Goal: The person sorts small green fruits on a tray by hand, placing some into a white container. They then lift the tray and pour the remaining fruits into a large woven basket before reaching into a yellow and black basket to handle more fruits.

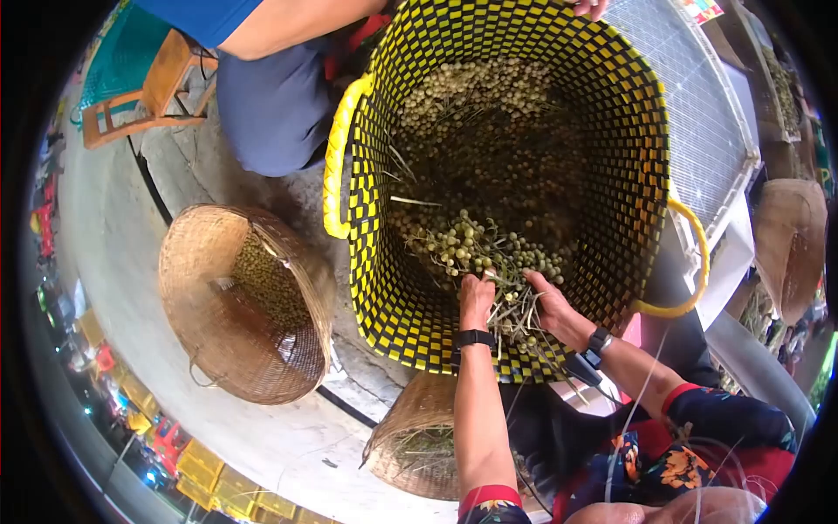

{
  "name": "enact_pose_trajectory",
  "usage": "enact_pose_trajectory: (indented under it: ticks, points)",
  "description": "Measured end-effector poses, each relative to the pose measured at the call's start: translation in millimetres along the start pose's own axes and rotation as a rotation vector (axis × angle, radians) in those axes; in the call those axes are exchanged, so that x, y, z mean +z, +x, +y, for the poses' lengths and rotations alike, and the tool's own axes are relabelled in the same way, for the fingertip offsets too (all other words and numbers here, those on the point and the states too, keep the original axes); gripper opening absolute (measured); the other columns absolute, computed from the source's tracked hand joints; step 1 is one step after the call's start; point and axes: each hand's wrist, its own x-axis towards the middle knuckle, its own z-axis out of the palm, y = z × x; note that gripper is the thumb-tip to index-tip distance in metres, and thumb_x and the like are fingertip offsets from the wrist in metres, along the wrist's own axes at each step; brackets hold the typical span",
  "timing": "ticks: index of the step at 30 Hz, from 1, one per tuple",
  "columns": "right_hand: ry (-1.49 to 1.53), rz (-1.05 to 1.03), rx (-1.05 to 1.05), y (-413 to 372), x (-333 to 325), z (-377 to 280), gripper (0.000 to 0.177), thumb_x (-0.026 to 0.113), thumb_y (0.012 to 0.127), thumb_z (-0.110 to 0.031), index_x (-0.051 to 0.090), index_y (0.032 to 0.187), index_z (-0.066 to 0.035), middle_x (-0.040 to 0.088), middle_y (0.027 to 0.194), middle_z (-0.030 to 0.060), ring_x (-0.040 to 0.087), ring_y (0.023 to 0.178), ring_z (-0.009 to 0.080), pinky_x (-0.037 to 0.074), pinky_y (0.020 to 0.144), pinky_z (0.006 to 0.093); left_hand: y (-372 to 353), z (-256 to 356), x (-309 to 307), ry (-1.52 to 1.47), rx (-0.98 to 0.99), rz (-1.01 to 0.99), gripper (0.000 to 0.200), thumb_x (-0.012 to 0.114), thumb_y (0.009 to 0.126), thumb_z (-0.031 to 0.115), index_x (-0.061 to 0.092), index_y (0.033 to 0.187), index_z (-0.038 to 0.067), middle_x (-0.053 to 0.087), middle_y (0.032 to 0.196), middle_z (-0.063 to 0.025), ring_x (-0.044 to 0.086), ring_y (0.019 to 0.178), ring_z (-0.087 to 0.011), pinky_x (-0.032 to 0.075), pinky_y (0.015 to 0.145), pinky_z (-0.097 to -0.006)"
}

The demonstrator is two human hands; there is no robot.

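A large yellow-and-black woven basket [511,19] stands before me, holding many small round greenish fruits [480,83] and bits of stem. Over its near side, a bunch of small round fruits on stems [467,244] is between my two hands. My left hand [477,299], with a black band at the wrist, has its fingers closed on the bunch from the left. On the right, my right hand [555,307], wearing a watch, grips the stems of the same bunch. Its fingertips are partly hidden by the stems.
A tan wicker basket [188,306] with loose round fruits tilts on the floor at left. Another wicker basket [397,428] with stems stands by my left forearm. Opposite sits a person in dark trousers [266,113], near a wooden chair [161,83]. A mesh rack [690,113] is at right.
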Motion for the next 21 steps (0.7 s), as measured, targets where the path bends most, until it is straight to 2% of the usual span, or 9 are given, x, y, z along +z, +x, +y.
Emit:
enact_pose_trajectory:
  ticks: [4,5,7,8,12,15,17,19,21]
  points:
    - [-0.044,0.022,-0.099,-66,13,-8,0.037,0.071,0.086,-0.025,0.057,0.111,-0.001,0.065,0.103,0.0106,0.066,0.086,0.0227,0.059,0.073,0.0421,-49,31,-10,-0.144,0.141,-0.011,0.041,0.061,0.088,0.03,0.063,0.084,-0.01,0.063,0.073,-0.0157,0.049,0.063,-0.0216,0.045,0.063,-0.041]
    - [-0.033,0.012,-0.111,-79,14,-8,0.037,0.071,0.086,-0.025,0.057,0.111,-0.001,0.065,0.103,0.0106,0.066,0.086,0.0227,0.059,0.073,0.0421,-75,69,-27,-0.058,0.015,-0.085,0.038,0.061,0.087,0.029,0.063,0.085,-0.009,0.064,0.076,-0.0151,0.051,0.067,-0.0212,0.045,0.065,-0.0393]
    - [-0.056,0.111,-0.232,-114,28,-9,0.03,0.067,0.089,-0.024,0.058,0.108,-0.003,0.068,0.093,0.0087,0.068,0.074,0.0215,0.061,0.066,0.0406,-100,85,-34,-0.277,0.145,-0.12,0.036,0.062,0.086,0.027,0.063,0.087,-0.009,0.064,0.079,-0.0151,0.051,0.07,-0.0205,0.045,0.067,-0.0379]
    - [-0.06,0.071,-0.227,-136,36,-13,0.033,0.068,0.089,-0.021,0.054,0.113,-0.003,0.066,0.098,0.009,0.068,0.077,0.0214,0.061,0.068,0.0403,-111,94,-39,-0.209,0.058,-0.115,0.035,0.063,0.085,0.026,0.062,0.09,-0.009,0.064,0.082,-0.0148,0.05,0.071,-0.0218,0.045,0.069,-0.0382]
    - [-0.12,-0.085,-0.264,-199,47,-22,0.037,0.068,0.088,-0.025,0.054,0.118,-0.007,0.066,0.105,0.0051,0.067,0.087,0.0171,0.06,0.07,0.0377,-168,123,-64,0.229,0.386,-0.145,0.025,0.047,0.093,0.009,0.062,0.112,0.006,0.059,0.083,-0.031,0.062,0.079,-0.042,0.047,0.069,-0.0458]
    - [-0.132,-0.093,-0.286,-239,56,-31,0.037,0.068,0.088,-0.024,0.054,0.118,-0.008,0.066,0.104,0.005,0.067,0.086,0.017,0.06,0.069,0.0372,-215,157,-78,0.266,0.403,-0.103,0.033,0.047,0.089,0.003,0.059,0.119,0.009,0.058,0.082,-0.0314,0.062,0.079,-0.0424,0.048,0.068,-0.0471]
    - [-0.098,-0.139,-0.309,-268,62,-40,0.043,0.07,0.087,-0.024,0.05,0.122,-0.008,0.065,0.106,0.0057,0.066,0.088,0.0173,0.06,0.069,0.037,-249,188,-86,0.186,0.394,-0.071,0.026,0.051,0.09,0.013,0.06,0.112,0.003,0.061,0.086,-0.0286,0.06,0.08,-0.04,0.046,0.072,-0.0451]
    - [-0.14,-0.095,-0.277,-300,67,-56,0.052,0.072,0.085,-0.025,0.045,0.126,-0.007,0.063,0.11,0.0074,0.065,0.091,0.0186,0.059,0.072,0.0374,-278,223,-87,0.004,0.363,-0.032,0.044,0.058,0.09,0.034,0.063,0.097,-0.009,0.066,0.094,-0.0228,0.057,0.084,-0.035,0.043,0.079,-0.041]
    - [-0.124,-0.126,-0.328,-320,68,-72,0.057,0.074,0.083,-0.025,0.043,0.127,-0.007,0.061,0.113,0.0086,0.064,0.096,0.0192,0.058,0.078,0.0368,-305,268,-86,-0.052,0.25,-0.093,0.036,0.056,0.092,0.026,0.062,0.103,-0.007,0.067,0.098,-0.0183,0.06,0.086,-0.0276,0.045,0.078,-0.0393]
